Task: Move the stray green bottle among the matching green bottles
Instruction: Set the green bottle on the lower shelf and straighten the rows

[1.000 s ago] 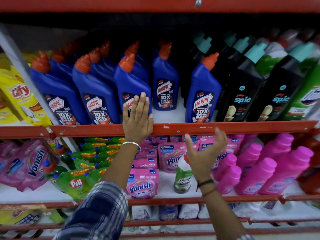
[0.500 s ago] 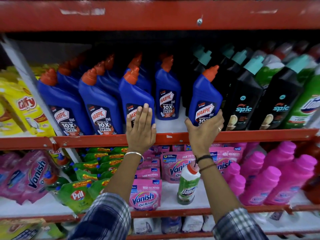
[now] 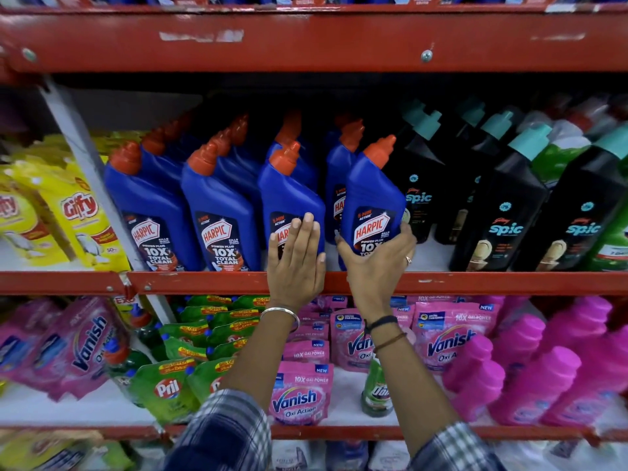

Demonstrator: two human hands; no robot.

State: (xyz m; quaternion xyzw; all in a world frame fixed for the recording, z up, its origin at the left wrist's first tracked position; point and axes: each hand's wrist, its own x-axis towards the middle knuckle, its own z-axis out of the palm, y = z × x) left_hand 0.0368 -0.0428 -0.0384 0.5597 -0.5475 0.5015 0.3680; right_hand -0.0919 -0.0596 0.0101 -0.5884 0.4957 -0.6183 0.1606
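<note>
Your right hand (image 3: pixel 377 260) has its grip closed round the base of a tilted blue Harpic bottle (image 3: pixel 372 202) on the upper shelf (image 3: pixel 475 283). Your left hand (image 3: pixel 297 263) lies flat and open against the neighbouring blue bottle (image 3: pixel 289 198). The stray green bottle (image 3: pixel 375 392) stands on the lower shelf, below your right forearm, among pink Vanish pouches (image 3: pixel 299 396).

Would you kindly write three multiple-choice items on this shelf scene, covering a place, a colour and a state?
1. Where does the small green bottle with the white label stand?
A. lower shelf, among pink pouches
B. upper shelf, among blue bottles
C. in a hand

2. What colour are the caps of the blue Harpic bottles?
A. teal
B. orange-red
C. white

3. What is the right hand doing?
A. hanging empty
B. gripping a tilted blue Harpic bottle
C. holding a pouch

Answers: 1 A, it stands beside Vanish pouches; 2 B, caps show orange-red; 3 B, fingers wrap its base.
</note>
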